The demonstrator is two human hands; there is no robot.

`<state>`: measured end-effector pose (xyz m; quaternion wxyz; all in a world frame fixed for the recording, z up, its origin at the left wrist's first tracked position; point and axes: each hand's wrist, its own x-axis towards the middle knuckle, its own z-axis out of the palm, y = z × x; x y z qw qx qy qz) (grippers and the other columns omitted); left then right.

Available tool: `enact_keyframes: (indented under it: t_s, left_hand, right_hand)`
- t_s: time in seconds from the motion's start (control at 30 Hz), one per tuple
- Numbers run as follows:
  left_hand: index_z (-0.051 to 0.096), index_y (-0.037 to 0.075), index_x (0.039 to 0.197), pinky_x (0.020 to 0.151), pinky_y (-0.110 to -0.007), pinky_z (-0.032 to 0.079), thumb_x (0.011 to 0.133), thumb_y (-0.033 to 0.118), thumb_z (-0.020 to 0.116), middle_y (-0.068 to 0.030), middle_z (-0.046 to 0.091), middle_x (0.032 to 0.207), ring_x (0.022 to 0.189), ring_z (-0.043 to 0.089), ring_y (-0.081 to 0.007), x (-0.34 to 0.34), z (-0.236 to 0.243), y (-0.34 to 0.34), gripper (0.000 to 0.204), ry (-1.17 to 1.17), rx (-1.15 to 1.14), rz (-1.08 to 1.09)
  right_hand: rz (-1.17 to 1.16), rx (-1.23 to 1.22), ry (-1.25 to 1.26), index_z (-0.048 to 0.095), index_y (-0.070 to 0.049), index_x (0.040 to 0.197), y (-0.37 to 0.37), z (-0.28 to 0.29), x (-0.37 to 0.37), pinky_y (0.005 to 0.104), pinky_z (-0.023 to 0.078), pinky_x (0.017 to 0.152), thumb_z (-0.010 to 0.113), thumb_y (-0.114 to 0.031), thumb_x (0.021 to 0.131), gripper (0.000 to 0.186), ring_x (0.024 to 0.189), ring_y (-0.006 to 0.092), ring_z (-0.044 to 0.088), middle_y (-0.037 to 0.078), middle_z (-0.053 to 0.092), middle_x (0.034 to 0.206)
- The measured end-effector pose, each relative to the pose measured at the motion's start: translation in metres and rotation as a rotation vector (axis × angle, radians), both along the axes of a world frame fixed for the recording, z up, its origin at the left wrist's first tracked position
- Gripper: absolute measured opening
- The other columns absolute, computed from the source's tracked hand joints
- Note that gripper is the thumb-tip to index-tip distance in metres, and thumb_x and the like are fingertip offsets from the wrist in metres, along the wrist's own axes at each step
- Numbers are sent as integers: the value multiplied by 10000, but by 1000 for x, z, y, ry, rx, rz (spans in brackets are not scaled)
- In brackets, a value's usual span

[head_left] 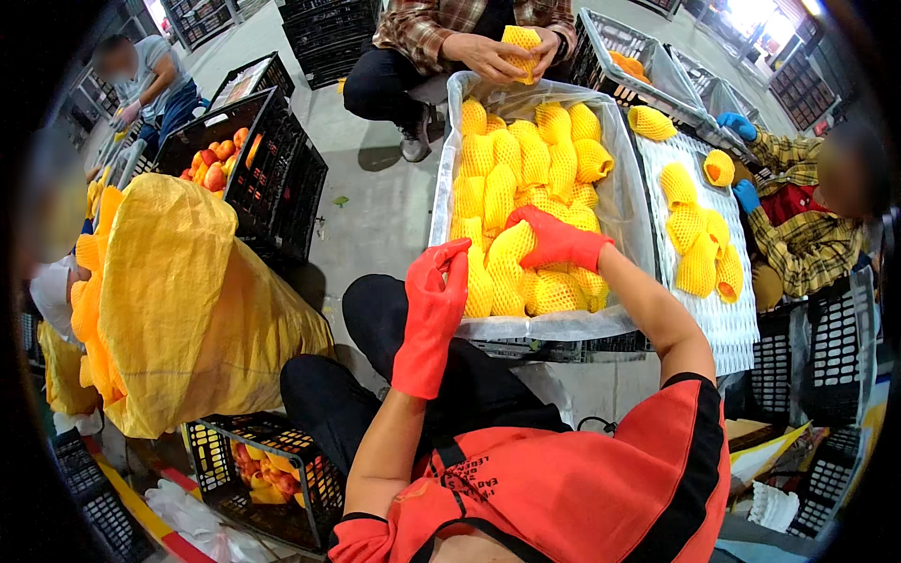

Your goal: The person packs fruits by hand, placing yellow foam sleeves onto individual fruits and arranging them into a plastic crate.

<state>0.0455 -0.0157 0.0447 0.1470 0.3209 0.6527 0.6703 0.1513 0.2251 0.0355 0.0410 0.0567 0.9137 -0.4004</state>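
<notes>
At the left a yellow woven sack [178, 319] leans out beside the person's knee, with orange-yellow foam nets [91, 272] bunched at its left edge. Just behind it stands a black slatted crate [282, 192] of red-orange fruit [214, 167].

Next comes the person's left hand [434, 314], in a red glove, raised just outside the near left corner of the lined crate. Its thumb and forefinger come close together at the top; I can't tell from here whether they meet or have anything thin between them.

A little to its right, inside that lined crate [615, 202], lies the long yellow foam-sleeved piece [508, 272] being handled. It sits among rows of similar pieces, its long axis running mostly away from the person. So it lies to the right of the left fingertips, near them but seemingly apart.

The right hand [556, 239], also red-gloved, is the nearer one: it reaches in from the right and looks closed on the far end of that piece, though the undersides of the fingers are hidden. The near end is uncovered, pointing back toward the person.

Further right, beside the crate, a white padded sheet [723, 330] carries more sleeved pieces [696, 267], and past its far edge is a co-worker's blue-gloved hand [737, 125].
</notes>
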Motion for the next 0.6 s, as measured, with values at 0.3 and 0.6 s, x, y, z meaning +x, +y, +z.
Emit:
enact_keyframes:
  t_s: [0.3,0.6]
  left_hand:
    - [654,3,1146,801,-271,501,880,38,634,-87,667,1052,937,632,-154,5,15,12,269,-155,-117,-86]
    - [299,70,1484,1093,-451,338,733,121,801,-239,274,1457,1360,323,-391,19,12,71,904,409,56,73]
  right_hand:
    - [-486,-1044,402,499,30,1287,-15,21,-11,328,505,920,721,-133,824,539,1090,204,613,104,630,1176]
    - [-513,-1654,524,400,-87,1392,-65,13,-8,351,495,946,619,-176,944,507,1168,199,562,104,526,1329]
